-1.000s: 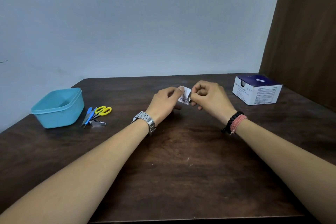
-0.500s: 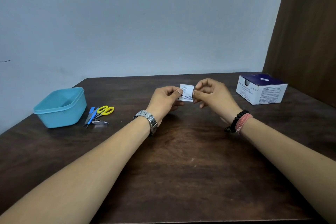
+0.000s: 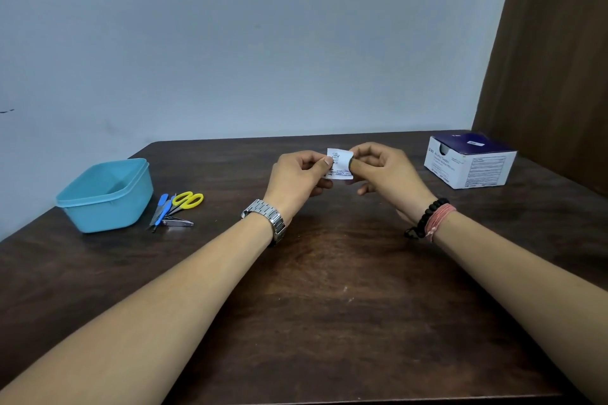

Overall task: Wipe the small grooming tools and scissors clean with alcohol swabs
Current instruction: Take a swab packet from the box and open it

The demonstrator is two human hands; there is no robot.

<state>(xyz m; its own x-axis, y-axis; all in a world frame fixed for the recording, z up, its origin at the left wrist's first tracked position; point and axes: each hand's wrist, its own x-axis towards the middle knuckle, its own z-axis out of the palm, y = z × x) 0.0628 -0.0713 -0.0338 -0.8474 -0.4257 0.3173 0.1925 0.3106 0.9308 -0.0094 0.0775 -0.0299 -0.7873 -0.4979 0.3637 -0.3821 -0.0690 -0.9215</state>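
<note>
We hold a sealed swab packet, ready to tear it.

Our left hand [image 3: 301,176] and right hand [image 3: 383,171] each pinch one side edge of the small white swab packet [image 3: 340,164] above the tabletop [image 3: 329,289], fingers curled tight on it, likely to rip it open. The yellow-handled scissors [image 3: 187,200], blue-handled tools [image 3: 162,209] and nail clipper [image 3: 177,223] lie untouched just beside the blue tub [image 3: 105,196], well to the left. The swab box [image 3: 470,163] sits to the right, within reach.
</note>
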